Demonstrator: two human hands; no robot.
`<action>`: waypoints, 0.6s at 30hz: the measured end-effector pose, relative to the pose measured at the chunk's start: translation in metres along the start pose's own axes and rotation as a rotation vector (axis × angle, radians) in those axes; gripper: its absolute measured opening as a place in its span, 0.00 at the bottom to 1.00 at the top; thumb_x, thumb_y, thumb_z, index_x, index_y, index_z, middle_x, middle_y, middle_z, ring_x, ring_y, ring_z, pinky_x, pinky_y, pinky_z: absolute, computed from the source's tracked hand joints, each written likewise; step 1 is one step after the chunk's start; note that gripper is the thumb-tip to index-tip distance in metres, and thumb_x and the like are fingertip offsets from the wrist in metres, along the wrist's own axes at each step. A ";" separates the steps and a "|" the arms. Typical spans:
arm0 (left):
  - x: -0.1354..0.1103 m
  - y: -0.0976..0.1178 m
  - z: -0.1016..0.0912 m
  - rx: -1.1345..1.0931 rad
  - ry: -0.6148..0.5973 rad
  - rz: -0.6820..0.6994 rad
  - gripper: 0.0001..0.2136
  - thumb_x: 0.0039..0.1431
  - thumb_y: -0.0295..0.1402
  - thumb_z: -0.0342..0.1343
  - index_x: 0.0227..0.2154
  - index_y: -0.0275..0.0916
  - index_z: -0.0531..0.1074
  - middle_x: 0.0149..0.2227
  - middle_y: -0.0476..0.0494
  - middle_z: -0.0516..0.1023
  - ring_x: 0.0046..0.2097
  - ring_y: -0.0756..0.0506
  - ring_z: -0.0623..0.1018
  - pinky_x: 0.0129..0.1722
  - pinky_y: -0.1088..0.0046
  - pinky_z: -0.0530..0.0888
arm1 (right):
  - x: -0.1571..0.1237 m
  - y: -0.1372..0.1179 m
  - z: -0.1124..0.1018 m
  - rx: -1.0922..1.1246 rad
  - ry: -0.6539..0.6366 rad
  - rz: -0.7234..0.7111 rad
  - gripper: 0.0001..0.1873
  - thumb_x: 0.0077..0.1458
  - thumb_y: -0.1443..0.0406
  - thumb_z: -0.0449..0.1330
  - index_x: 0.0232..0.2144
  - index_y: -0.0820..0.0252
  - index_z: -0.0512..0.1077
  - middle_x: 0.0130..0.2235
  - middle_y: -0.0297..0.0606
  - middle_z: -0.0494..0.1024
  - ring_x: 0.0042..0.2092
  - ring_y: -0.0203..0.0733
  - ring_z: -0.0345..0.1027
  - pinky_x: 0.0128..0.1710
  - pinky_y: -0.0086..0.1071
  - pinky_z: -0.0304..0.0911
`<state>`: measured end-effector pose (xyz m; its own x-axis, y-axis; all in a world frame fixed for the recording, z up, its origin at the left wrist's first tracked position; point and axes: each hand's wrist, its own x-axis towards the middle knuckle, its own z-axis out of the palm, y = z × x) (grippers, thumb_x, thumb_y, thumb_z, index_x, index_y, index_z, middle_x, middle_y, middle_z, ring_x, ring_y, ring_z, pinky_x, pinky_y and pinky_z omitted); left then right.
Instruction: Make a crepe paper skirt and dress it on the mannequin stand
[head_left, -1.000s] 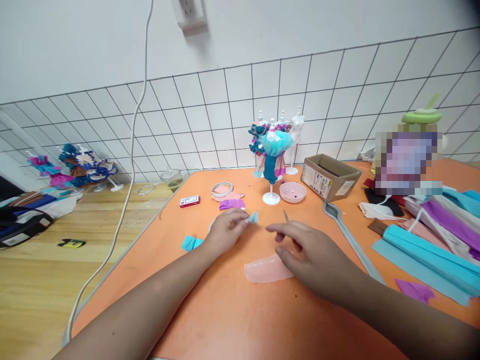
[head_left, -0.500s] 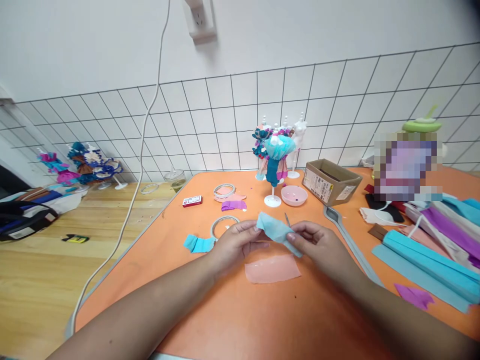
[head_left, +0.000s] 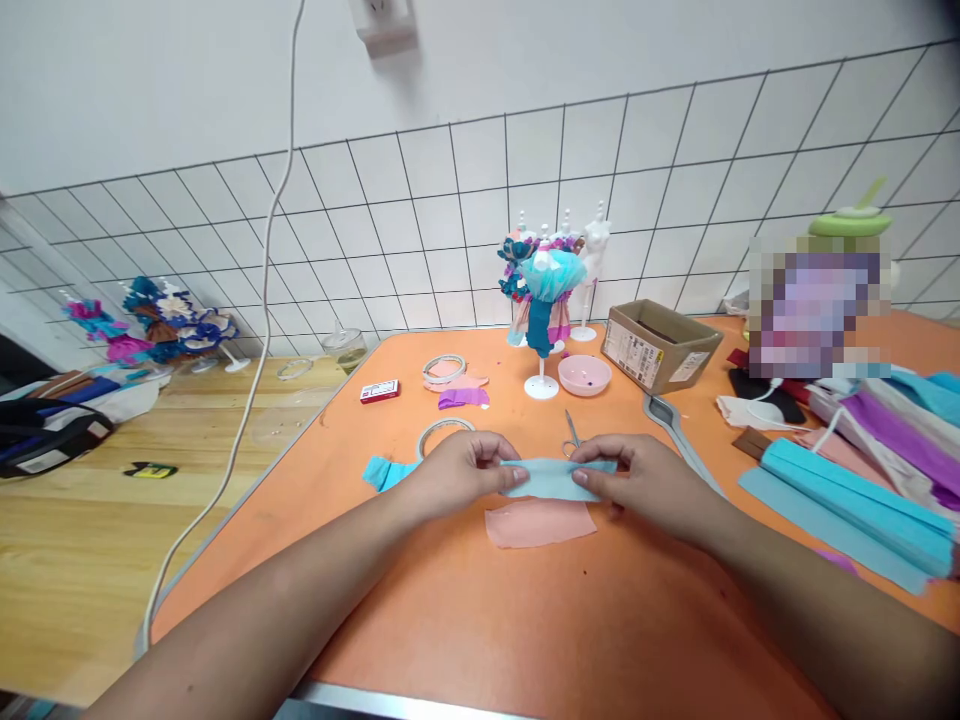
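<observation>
A light blue crepe paper strip point(head_left: 547, 479) is stretched level between my two hands, just above the table. My left hand point(head_left: 469, 470) pinches its left end between thumb and fingers. At the right end my right hand point(head_left: 637, 475) grips it the same way. Below the strip, a pink piece of crepe paper point(head_left: 540, 525) lies flat on the orange table point(head_left: 450, 610). Small scissors point(head_left: 572, 435) rest just beyond my right fingers. Beside my left hand are a roll of tape point(head_left: 442, 430) and a brighter blue paper piece point(head_left: 388, 473), both partly covered.
Behind stand small dress forms in paper dresses point(head_left: 551, 280), a pink bowl point(head_left: 585, 375) and a cardboard box point(head_left: 660, 345). Folded blue paper point(head_left: 855, 500) lies at right. Further left are another tape roll point(head_left: 444, 370), a small red-and-white box point(head_left: 380, 391) and a hanging white cable point(head_left: 266, 260).
The light blue strip has gone from slanted and twisted to flat and level. My right hand has turned and moved slightly right, and the scissors show more fully. The camera view has shifted slightly.
</observation>
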<state>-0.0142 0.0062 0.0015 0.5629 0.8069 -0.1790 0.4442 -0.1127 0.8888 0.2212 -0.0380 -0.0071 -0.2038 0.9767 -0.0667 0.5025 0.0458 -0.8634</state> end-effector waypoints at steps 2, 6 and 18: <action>0.000 0.000 -0.005 0.006 -0.061 -0.075 0.14 0.49 0.43 0.61 0.31 0.36 0.73 0.28 0.49 0.75 0.31 0.50 0.73 0.32 0.75 0.69 | 0.005 0.007 -0.001 0.065 0.017 0.066 0.14 0.49 0.56 0.61 0.34 0.59 0.76 0.24 0.31 0.69 0.22 0.33 0.63 0.22 0.28 0.62; -0.003 0.001 -0.014 0.184 -0.099 -0.149 0.14 0.45 0.43 0.62 0.32 0.39 0.73 0.25 0.52 0.73 0.29 0.50 0.72 0.27 0.77 0.65 | 0.011 0.018 0.003 0.153 0.002 0.111 0.16 0.46 0.54 0.63 0.34 0.59 0.75 0.21 0.28 0.62 0.22 0.33 0.60 0.19 0.26 0.62; 0.003 -0.004 -0.027 0.279 -0.194 -0.150 0.15 0.45 0.42 0.62 0.35 0.40 0.75 0.27 0.50 0.73 0.30 0.50 0.72 0.27 0.78 0.64 | 0.012 0.020 0.015 -0.284 0.067 -0.082 0.09 0.51 0.57 0.58 0.30 0.54 0.75 0.23 0.29 0.69 0.27 0.36 0.61 0.25 0.28 0.52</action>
<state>-0.0334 0.0242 0.0088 0.5868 0.7046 -0.3990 0.6897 -0.1768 0.7022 0.2167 -0.0279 -0.0329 -0.2019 0.9787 0.0384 0.7033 0.1721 -0.6897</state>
